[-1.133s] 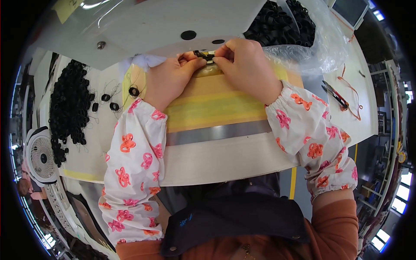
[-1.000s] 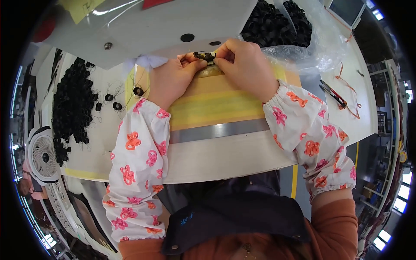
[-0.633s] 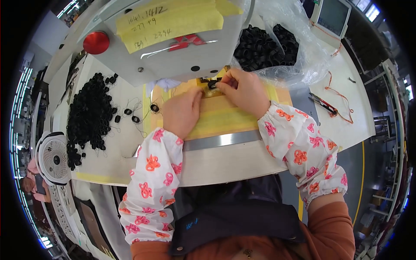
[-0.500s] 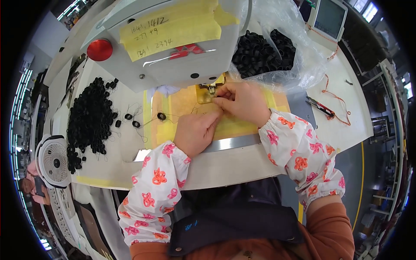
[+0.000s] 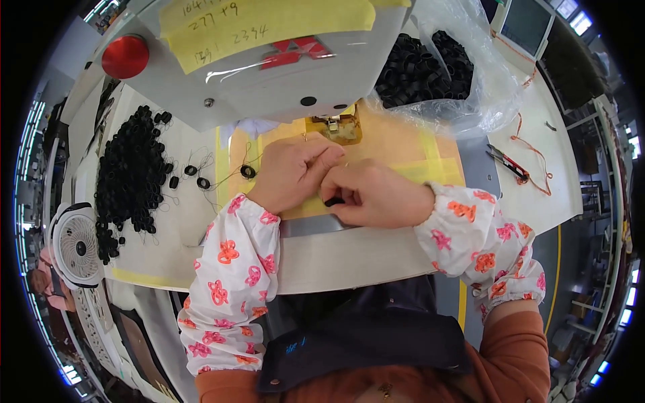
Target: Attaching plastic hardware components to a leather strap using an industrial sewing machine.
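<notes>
On yellow pad [image 5: 403, 144] below needle [image 5: 334, 124]: right hand [image 5: 376, 195] pinching black loop [image 5: 332, 201], left hand [image 5: 292, 171] fingers curled tog. alongside. Risk: loose thread snagging, loop slipping from pinch.

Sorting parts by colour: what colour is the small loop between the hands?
Black; the small loop shows in the head view, between both hands.

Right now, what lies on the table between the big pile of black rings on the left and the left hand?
In the head view, three loose black rings on thin threads lie between the ring pile and the left hand.
</notes>
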Tool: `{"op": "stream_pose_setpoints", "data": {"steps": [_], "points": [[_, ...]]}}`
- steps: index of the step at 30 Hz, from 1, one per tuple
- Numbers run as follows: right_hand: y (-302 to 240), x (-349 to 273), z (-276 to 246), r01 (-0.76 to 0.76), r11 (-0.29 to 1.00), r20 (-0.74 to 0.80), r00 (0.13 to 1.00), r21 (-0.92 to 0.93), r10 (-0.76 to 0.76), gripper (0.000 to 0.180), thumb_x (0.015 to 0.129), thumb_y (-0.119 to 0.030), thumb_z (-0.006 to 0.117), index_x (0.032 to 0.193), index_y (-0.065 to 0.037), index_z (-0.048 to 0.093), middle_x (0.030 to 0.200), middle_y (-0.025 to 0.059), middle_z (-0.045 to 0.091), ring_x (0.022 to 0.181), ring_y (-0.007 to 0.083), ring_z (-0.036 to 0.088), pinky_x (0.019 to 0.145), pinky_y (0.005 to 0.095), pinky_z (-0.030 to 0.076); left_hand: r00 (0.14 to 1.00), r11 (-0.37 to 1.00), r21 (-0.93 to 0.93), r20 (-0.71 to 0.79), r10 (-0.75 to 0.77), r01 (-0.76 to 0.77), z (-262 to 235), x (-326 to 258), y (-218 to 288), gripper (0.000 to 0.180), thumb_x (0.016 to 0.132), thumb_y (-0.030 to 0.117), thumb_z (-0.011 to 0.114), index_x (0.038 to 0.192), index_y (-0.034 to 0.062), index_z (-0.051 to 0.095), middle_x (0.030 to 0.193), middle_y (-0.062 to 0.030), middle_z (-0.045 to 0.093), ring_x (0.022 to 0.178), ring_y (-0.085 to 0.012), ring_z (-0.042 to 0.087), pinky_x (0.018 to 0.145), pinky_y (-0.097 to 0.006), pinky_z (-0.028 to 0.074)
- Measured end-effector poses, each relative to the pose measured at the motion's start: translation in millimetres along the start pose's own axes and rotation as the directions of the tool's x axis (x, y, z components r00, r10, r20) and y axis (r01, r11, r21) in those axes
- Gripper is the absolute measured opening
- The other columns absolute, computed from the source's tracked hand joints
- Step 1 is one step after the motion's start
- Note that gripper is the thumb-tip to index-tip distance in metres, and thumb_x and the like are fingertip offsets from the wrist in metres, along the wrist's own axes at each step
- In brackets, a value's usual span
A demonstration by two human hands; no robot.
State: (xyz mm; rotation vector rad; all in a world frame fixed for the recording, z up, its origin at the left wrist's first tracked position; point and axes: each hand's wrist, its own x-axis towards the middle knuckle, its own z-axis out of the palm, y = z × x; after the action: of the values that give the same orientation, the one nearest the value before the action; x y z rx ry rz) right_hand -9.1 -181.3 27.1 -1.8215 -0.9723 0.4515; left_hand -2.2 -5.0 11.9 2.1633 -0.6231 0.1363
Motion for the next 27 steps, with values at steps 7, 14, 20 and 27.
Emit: {"op": "stream_pose_setpoints", "data": {"steps": [7, 14, 20, 27], "points": [[34.8, 21.7, -25.0, -0.065, 0.995, -0.325, 0.942, 0.078, 0.087, 0.011, 0.078, -0.006, 0.06, 0.079, 0.002, 0.053, 0.073, 0.0, 0.055, 0.059, 0.0057, 0.05, 0.049, 0.0209, 0.041, 0.969, 0.976, 0.055, -0.144, -0.2, 0.21, 2.4, 3.7, -2.5, 0.012, 0.076, 0.019, 0.062, 0.084, 0.0103, 0.063, 0.057, -0.0057, 0.055, 0.05, -0.0203, 0.053, 0.049, -0.03, 0.04], [30.7, 26.9, -35.3, -0.28, 0.945, -0.195, 0.93, 0.168, 0.31, 0.013, 0.08, -0.009, 0.061, 0.078, 0.0, 0.053, 0.065, 0.001, 0.055, 0.054, 0.0054, 0.049, 0.045, 0.0192, 0.039, 0.959, 0.963, 0.071, -0.134, -0.248, 0.259, 2.9, 4.1, -4.0, 0.016, 0.072, 0.019, 0.065, 0.086, 0.0118, 0.063, 0.057, -0.0048, 0.056, 0.05, -0.0161, 0.052, 0.049, -0.027, 0.04], [39.3, 24.5, -22.7, 0.018, 0.95, -0.489, 0.854, -0.313, -0.177, 0.01, 0.075, -0.006, 0.062, 0.076, 0.001, 0.056, 0.064, 0.0067, 0.056, 0.052, 0.0135, 0.052, 0.048, 0.025, 0.042, 0.961, 0.952, 0.192, -0.189, -0.202, 0.238, 6.7, 8.6, -2.2, 0.016, 0.074, 0.023, 0.063, 0.083, 0.0098, 0.063, 0.06, -0.0061, 0.059, 0.053, -0.0195, 0.055, 0.05, -0.03, 0.041], [42.0, 23.5, -17.0, 0.042, 0.924, -0.528, 0.811, -0.38, -0.254, 0.007, 0.072, -0.003, 0.062, 0.076, 0.001, 0.058, 0.066, 0.0089, 0.058, 0.054, 0.018, 0.056, 0.05, 0.0261, 0.043, 0.937, 0.939, 0.151, -0.216, -0.274, 0.309, 8.7, 8.5, -3.6, 0.014, 0.074, 0.021, 0.061, 0.076, 0.0065, 0.061, 0.062, -0.0071, 0.06, 0.055, -0.0215, 0.057, 0.051, -0.031, 0.042]]}}
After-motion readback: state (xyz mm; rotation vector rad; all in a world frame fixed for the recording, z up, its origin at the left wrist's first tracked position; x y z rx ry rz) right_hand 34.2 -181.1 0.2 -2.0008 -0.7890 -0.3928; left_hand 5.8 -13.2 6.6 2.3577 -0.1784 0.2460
